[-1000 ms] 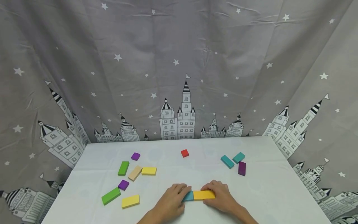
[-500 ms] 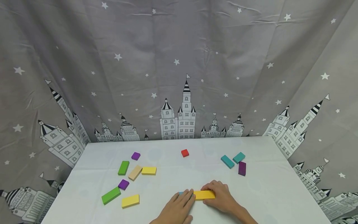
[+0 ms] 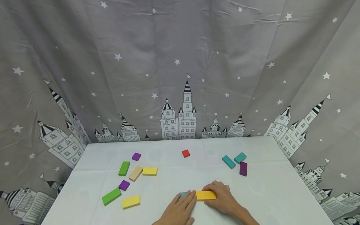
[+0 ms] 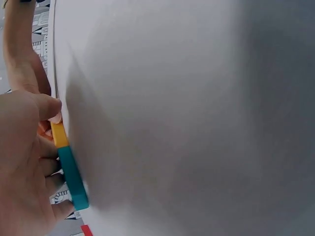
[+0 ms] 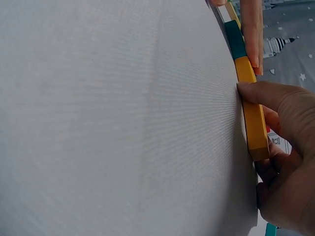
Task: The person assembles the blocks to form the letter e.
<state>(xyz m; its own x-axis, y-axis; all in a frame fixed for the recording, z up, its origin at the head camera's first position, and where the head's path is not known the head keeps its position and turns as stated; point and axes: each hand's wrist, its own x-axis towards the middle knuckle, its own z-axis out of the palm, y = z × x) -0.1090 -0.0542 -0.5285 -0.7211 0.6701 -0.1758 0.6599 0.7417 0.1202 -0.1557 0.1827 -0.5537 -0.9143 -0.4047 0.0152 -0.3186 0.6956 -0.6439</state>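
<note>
While left hand covers teal block | right hand grips yellow block | no writing

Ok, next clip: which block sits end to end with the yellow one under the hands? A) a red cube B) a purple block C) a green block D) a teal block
D: the teal block butts against the yellow block, the left hand lying over it.

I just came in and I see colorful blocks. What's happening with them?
A person is lining up two flat blocks end to end on the white table. The right hand grips the yellow block, and the left hand lies flat over the teal block touching it. Other blocks lie scattered farther back.
</note>
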